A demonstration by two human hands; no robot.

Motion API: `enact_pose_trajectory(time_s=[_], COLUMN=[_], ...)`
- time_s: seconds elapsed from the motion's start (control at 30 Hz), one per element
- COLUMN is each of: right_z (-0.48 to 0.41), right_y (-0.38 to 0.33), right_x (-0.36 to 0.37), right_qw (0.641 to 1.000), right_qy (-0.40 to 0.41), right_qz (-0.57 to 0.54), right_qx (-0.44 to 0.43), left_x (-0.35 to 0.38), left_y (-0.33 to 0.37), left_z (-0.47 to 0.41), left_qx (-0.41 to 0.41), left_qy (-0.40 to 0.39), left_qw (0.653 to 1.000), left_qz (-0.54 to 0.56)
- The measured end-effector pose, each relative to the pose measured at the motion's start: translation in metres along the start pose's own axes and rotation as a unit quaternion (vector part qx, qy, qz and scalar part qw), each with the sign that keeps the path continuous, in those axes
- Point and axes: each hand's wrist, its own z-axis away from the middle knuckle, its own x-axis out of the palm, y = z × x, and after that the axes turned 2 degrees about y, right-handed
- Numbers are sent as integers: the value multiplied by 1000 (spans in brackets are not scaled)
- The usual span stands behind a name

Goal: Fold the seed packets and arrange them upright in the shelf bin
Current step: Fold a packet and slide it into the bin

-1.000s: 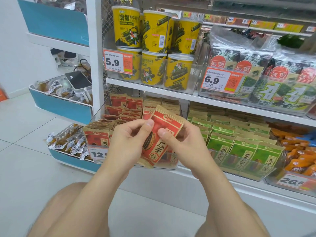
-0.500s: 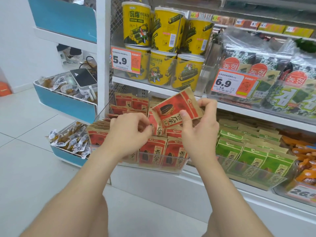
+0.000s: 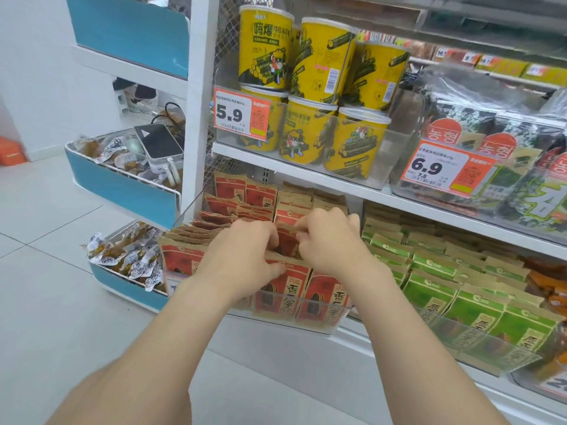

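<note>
**Q:** What fills the view?

**A:** A white shop shelf unit point(image 3: 199, 102), seen from above and in front. On its upper shelf, stacked yellow tubs point(image 3: 322, 56) stand at left and seaweed bags point(image 3: 506, 142) at right. In front of them hang a 5.9 price tag point(image 3: 241, 116) and a 6.9 price tag point(image 3: 441, 170), both partly orange. Far left, blue side bins point(image 3: 122, 191) hold small wrapped snacks.

**Q:** And the lower shelf?

**A:** A clear shelf bin point(image 3: 291, 323) sits at its left end. It is packed with red seed packets point(image 3: 288, 289) standing upright in rows from near to far. Just beside it on the right, a second clear bin holds green packets point(image 3: 435, 305) the same way.

**Q:** Where are the hands?

**A:** Two bare arms reach in from the near edge. The hands meet over the middle of the red bin, almost touching. The left hand point(image 3: 242, 259) has its fingers curled down behind the front row and its thumb pressed on that row's top edge, so it grips the red seed packets there. The right hand point(image 3: 331, 240) curls its fingers and pinches the top of a single red packet point(image 3: 287, 240).

**Q:** Where is that packet?

**A:** It is between the two hands, inside the bin and roughly upright. Its lower part is sunk among the rows just behind the front one. Whether it is folded cannot be made out.
</note>
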Motion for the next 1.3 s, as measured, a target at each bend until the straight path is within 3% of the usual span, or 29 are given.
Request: enact_pose_trajectory(time_s=[0.1,0.17,0.27,0.4,0.47,0.63,0.8,0.97,1.1,1.3], right_z=[-12,-13,-13,-17,-21,-33,-33,-24,-5,32], right_y=[-4,-4,-3,0,1,6,4,6,11,13], right_x=[0,4,10,7,9,22,25,15,7,-23], right_qw=[993,988,994,992,985,994,999,995,958,870], right_qy=[-116,-152,-111,55,101,1,-5,90,250,440], right_qz=[29,25,-2,-116,-132,-77,-10,-18,-92,-206], right_qx=[-19,-19,-16,17,48,75,45,-42,-102,-86], left_x=[-1,-2,-2,-3,-1,6,5,6,-1,-2], left_y=[-6,-7,-9,-8,-7,-4,-2,-2,1,4], left_z=[0,0,-1,1,2,4,5,8,11,15], left_qx=[-30,-36,-37,-1,26,84,82,75,50,-28], left_qy=[24,18,15,-2,-16,-90,-90,-72,-48,144], left_qw=[999,999,999,1000,999,987,987,990,997,985], left_qz=[30,30,32,17,11,-108,-101,-92,-44,94])
